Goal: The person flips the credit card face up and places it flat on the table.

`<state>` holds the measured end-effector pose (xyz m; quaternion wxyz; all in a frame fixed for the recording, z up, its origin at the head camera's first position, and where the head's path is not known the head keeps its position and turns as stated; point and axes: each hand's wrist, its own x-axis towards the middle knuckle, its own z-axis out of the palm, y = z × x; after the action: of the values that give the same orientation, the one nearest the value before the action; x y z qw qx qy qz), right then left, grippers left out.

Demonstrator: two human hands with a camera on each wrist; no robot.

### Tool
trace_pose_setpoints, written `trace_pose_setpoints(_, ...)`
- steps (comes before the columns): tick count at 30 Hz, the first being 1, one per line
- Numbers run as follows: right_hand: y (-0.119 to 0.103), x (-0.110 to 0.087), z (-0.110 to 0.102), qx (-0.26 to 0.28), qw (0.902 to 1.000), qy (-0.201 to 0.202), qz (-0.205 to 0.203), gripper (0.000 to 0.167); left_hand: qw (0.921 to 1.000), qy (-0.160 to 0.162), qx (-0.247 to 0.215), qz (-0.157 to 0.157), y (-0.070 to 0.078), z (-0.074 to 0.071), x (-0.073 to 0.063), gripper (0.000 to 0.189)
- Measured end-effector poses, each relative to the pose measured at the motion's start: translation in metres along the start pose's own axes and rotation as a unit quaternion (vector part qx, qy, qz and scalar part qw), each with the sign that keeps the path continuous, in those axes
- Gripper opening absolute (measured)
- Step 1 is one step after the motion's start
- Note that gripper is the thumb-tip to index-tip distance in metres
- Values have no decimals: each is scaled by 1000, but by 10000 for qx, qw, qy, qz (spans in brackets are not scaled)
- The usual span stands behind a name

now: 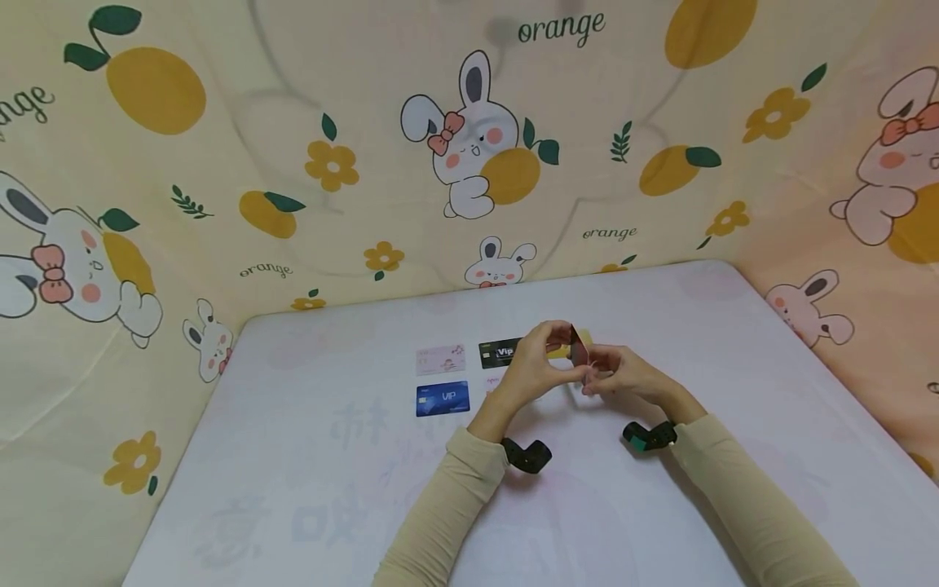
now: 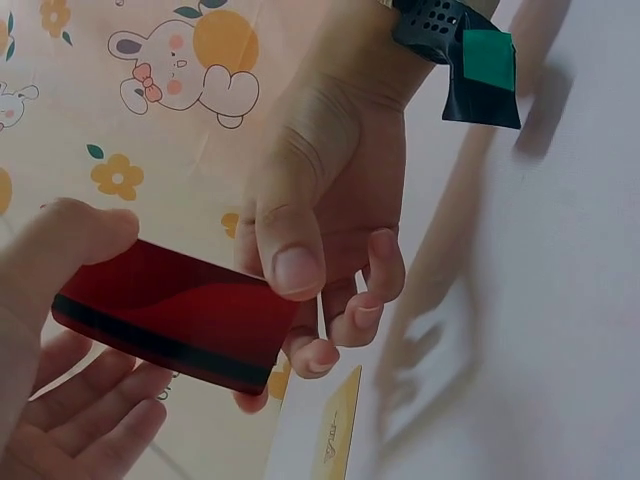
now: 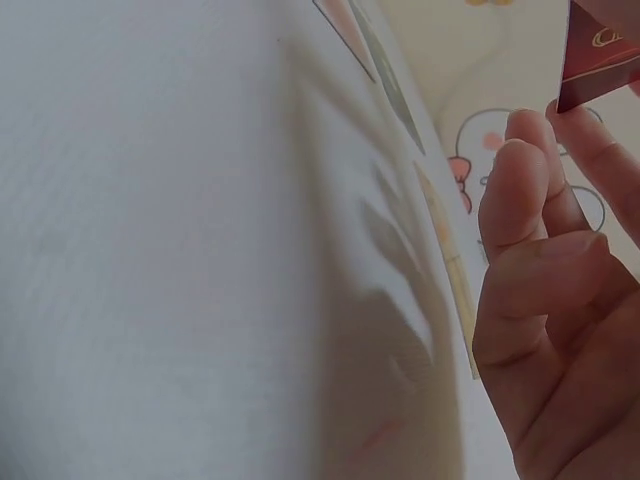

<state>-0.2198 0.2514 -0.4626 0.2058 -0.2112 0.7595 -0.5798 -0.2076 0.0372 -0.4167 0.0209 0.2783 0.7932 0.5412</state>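
Note:
A dark red card [image 1: 579, 346] with a black stripe is held up above the table between both hands. My left hand [image 1: 539, 359] grips one end, its thumb on the upper edge and fingers below in the left wrist view. My right hand [image 1: 623, 375] pinches the other end, thumb [image 2: 297, 270] on the striped face and fingers partly hidden behind it. In the right wrist view, only a corner of the red card [image 3: 590, 80] shows, with gold lettering. A gold card [image 1: 559, 352] lies behind the hands, partly covered.
On the white table [image 1: 330, 456], a pink card [image 1: 440, 359], a blue VIP card [image 1: 443, 399] and a black Vip card [image 1: 499, 353] lie left of the hands. Another pale card [image 1: 490, 383] is mostly hidden by the left hand. A patterned cloth [image 1: 330, 244] hangs behind.

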Motion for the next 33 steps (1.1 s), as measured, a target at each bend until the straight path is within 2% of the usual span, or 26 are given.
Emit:
trace_pose_setpoints(3,-1,0,-1,-215,9997,102,10,35,10000,2,-26,22,0,0,1,60)
trace_pose_setpoints(9,-4,0,-3,-504,9985,193,50,39,10000,23,-19,49,1,0,2,54)
trace_pose_setpoints(14,-5,-1,-6,-578,9979,248,165,46,10000,-24,87,-10,2,0,2,52)
trace_pose_setpoints(22,-6,-4,-12,-622,9972,378,166,61,10000,-42,24,85,3,-1,3,52)
trace_pose_setpoints(33,-3,-4,-14,-692,9970,319,100,59,9998,-47,208,8,3,-3,3,53)
